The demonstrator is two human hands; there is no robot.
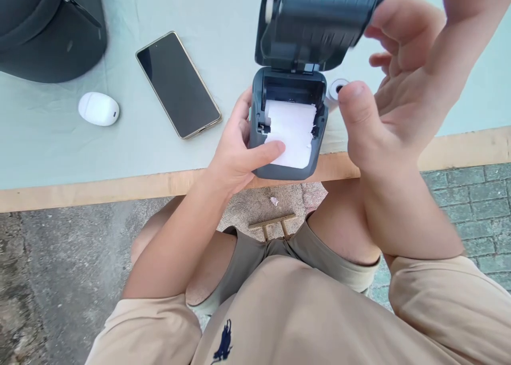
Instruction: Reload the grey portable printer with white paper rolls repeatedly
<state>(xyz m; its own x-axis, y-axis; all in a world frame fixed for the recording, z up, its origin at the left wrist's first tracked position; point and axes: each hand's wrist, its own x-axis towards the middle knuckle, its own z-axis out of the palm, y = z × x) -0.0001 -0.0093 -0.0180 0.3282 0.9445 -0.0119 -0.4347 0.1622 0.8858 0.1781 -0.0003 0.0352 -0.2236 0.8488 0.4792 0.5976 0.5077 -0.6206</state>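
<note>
My left hand (pixel 239 152) is wrapped round a dark portable label printer (pixel 288 172), holding it at the table's front edge. The thumb presses on the white paper (pixel 295 133) that lies in the printer's compartment; its edges look ragged. Hinged at the far end, the printer's lid (pixel 315 27) is swung up and away from the body. My right hand (pixel 403 93) is at the lid's right corner, its fingertips partly behind that corner and its thumb spread apart. A small white paper roll (pixel 338 85) stands behind the printer, partly hidden by it and my right thumb.
On the pale cloth-covered table (pixel 131 157) lie a smartphone (pixel 178 85) and a white earbud case (pixel 98 109). A black zippered bag (pixel 48 40) sits at the far left. The wooden table edge (pixel 99 195) runs across in front of my legs.
</note>
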